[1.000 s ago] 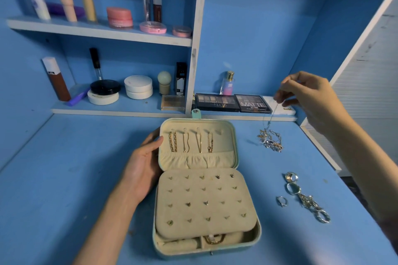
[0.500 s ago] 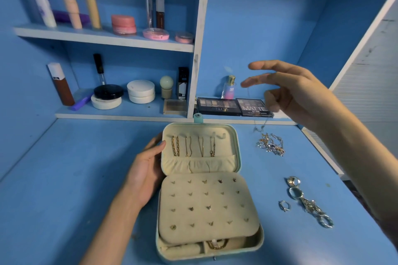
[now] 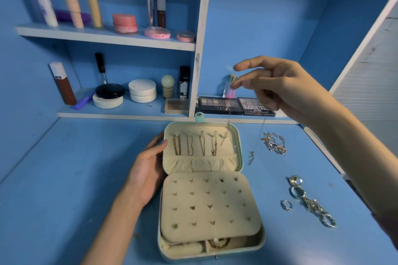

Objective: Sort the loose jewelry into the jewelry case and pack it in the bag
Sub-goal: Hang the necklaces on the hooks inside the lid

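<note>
Head view: the case (image 3: 257,241) lies open at the middle of the blue table (image 3: 64,178). Its lid (image 3: 235,133) is raised on the far side. Inside the lid five gold chains (image 3: 177,145) hang side by side above a gathered pocket. The cream pad (image 3: 243,217) covers most of the base and carries rows of small studs. A gold bracelet (image 3: 218,243) shows in a compartment at the pad's near edge.

The left hand (image 3: 148,170) grips the lid's left edge. Its thumb lies on the front rim, and its fingers are hidden behind the lid.

The right hand (image 3: 277,86) is raised over the far right of the table. Its forefinger is stretched out, and the other fingers curl in with the thumb to pinch a thin necklace (image 3: 258,135). The necklace hangs down from the hand. Its pendant dangles just right of the lid; I cannot tell whether it touches the table.

Near the pendant, to its right, lies a tangled heap (image 3: 274,144) of silver and gold chains. Nearer on the right lie several rings (image 3: 295,180), some apart and some bunched together.

On the shelf (image 3: 120,112) behind the case stand cosmetics, with two palettes (image 3: 219,105) and a small bottle (image 3: 231,86) to their right.
</note>
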Motion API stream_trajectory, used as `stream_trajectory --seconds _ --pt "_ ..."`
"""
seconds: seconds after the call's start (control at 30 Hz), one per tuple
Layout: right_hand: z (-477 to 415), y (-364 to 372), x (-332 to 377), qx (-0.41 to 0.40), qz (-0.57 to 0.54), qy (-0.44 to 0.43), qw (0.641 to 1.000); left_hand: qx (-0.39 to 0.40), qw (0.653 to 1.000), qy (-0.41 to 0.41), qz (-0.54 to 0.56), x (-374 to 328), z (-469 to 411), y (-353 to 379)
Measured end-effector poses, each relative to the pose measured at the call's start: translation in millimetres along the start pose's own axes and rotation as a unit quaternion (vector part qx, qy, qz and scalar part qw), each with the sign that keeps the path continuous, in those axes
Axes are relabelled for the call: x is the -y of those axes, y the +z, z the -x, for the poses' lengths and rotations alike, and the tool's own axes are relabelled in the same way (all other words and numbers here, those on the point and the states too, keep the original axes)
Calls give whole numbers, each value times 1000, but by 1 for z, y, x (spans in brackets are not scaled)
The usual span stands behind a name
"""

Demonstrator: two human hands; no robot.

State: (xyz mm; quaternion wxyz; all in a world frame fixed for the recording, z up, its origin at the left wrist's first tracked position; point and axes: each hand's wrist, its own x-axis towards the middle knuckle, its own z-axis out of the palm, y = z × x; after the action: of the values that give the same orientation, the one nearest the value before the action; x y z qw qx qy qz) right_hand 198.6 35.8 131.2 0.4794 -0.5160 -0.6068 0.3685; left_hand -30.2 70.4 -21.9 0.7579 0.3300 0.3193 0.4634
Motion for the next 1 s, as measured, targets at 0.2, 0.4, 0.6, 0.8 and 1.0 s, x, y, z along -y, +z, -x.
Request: stream_trajectory --seconds 0.2,0.4,0.6,0.8,1.0 --pt "-9 9 -23 14 43 50 998 2 1000 -1 -3 0 -1 -1" --pt "-14 15 -42 -3 176 56 983 6 1000 -2 -4 0 -1 0" --pt "-14 19 -52 -3 377 53 925 10 1000 -4 1 1 -2 -2" --pt "-4 19 -54 71 415 86 903 12 1000 -2 3 1 -3 -3" --pt "19 7 -78 57 355 146 922 8 1000 -7 22 2 -3 -3"
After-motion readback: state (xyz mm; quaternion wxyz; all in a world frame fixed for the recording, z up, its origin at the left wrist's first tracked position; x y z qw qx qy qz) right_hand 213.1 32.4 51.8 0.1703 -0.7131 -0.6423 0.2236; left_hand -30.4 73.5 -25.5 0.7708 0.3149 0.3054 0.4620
